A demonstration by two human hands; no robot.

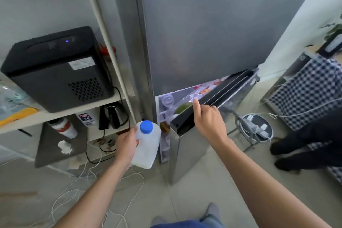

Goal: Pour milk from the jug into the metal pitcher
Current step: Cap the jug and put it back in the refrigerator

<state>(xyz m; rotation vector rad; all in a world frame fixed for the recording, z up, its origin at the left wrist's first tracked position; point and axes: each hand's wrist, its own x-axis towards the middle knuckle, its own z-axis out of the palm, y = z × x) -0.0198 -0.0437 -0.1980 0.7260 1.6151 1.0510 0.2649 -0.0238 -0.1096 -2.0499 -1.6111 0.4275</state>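
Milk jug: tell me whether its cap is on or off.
On. The blue cap sits on the neck of the milk jug, which the left hand holds upright beside the partly open fridge door.

Soft even daylight, cool glow inside the fridge (pixel 187 98) — wide-angle bowing, blurred edges

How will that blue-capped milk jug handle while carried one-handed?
The milk jug looks like thin translucent plastic, so it probably flexes under the left hand. It looks mostly full, so likely heavy. The blue cap is on, so spills seem unlikely.
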